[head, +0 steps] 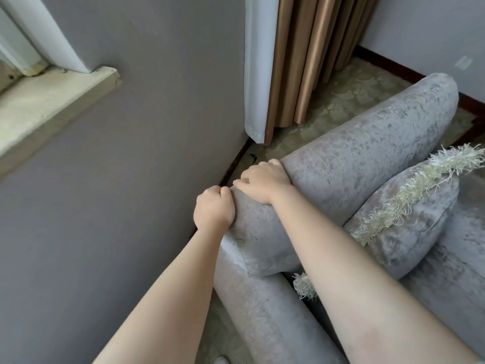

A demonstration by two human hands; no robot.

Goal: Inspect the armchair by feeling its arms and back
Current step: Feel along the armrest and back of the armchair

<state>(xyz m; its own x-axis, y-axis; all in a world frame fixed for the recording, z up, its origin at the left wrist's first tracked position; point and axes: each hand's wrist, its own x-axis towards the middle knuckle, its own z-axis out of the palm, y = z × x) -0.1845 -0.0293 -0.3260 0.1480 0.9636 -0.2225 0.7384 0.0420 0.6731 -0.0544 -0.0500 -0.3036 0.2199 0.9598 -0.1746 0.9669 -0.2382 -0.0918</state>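
Where the two hands meet the grey plush, both are clamped over the top corner of the armchair back [354, 153], side by side and nearly touching. The left hand [214, 206] is curled into a near fist, its fingers folded over the corner's outer edge and pressed together against the fabric. The right hand [263, 181] lies flatter across the rounded top, fingers hooked over the far side with slight gaps between them, squeezing the padding rather than lifting anything. Gripping at the corner this way looks meant to test how firm the stuffing and frame are where back and arm join.

Below the hands, the armchair arm [265, 316] runs down toward the camera, crossed by both bare forearms. On the seat, a matching grey cushion [409, 232] with a pale fringe leans against the back, untouched.

The chair stands close to a grey wall [131, 153], with a narrow gap at the corner showing the patterned carpet [341, 101]. Bronze curtains [309, 53] hang beyond, and a stone windowsill [52, 101] juts out at left. No containers are in view.
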